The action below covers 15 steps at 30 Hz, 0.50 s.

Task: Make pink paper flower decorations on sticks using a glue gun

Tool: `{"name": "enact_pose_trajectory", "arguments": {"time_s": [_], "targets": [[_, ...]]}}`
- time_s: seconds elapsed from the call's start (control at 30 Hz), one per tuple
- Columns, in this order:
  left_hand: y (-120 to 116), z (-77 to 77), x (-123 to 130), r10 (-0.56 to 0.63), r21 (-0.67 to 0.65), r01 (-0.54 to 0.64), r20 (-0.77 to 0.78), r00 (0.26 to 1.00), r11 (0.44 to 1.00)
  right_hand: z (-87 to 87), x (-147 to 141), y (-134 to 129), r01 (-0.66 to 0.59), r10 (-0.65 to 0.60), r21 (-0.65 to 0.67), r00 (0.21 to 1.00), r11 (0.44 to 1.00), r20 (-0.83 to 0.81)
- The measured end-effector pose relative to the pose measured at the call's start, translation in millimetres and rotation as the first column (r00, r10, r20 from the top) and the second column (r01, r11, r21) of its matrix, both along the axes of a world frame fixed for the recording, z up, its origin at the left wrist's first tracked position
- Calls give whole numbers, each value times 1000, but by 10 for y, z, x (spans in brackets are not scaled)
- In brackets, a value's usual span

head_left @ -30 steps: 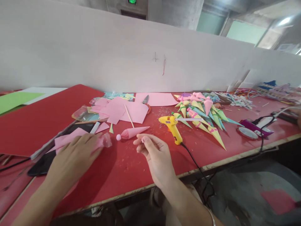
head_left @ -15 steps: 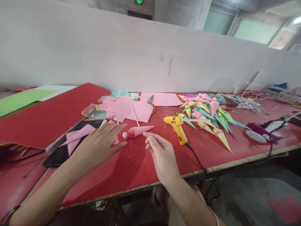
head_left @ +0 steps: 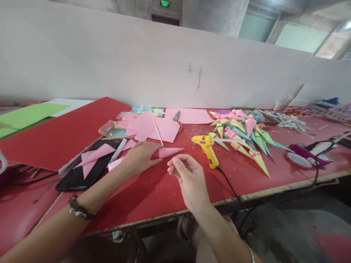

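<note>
A pink paper cone (head_left: 171,152) lies on the red table with its tip to the right. My left hand (head_left: 142,155) reaches over its wide end, with the fingers and thumb closed around it. The small pink ball at that end is hidden under this hand. Just to the right and nearer the table's edge, my right hand (head_left: 189,177) is held in a pinch, thumb against forefinger. Whatever sits in that pinch is too small to make out. A thin wooden stick (head_left: 158,133) lies behind the cone, on pink paper pieces (head_left: 168,129).
A yellow glue gun (head_left: 207,149) with its cord stands right of my hands. Beyond it lies a pile of coloured paper cones (head_left: 238,128). Scissors (head_left: 177,116) rest on a pink sheet (head_left: 194,115). At left are a black phone (head_left: 74,180) and a red board (head_left: 68,131).
My left hand has moved right and closed over the cone's wide end, covering the pink ball. My right hand stays nearly in place, and the pink bit at its fingertips no longer shows.
</note>
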State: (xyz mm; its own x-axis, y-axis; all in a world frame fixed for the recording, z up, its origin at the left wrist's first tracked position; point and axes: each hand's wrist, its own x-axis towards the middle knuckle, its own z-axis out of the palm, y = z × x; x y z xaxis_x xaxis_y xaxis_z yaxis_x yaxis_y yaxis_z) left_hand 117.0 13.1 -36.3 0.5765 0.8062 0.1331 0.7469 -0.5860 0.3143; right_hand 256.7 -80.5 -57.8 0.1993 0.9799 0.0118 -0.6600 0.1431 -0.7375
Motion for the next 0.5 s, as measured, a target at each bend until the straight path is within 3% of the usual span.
{"name": "enact_pose_trajectory", "arguments": {"time_s": [0.17, 0.4, 0.5], "targets": [[-50, 93, -53, 8, -60, -14, -101, 995, 998, 4, 87, 22, 147, -183, 143, 938, 979, 293], [-180, 268, -106, -175, -148, 183, 68, 982, 972, -21, 150, 26, 150, -315, 314, 748, 938, 584], [-241, 327, -141, -158, -135, 173, 114, 981, 976, -37, 145, 27, 145, -336, 333, 692, 932, 639]]}}
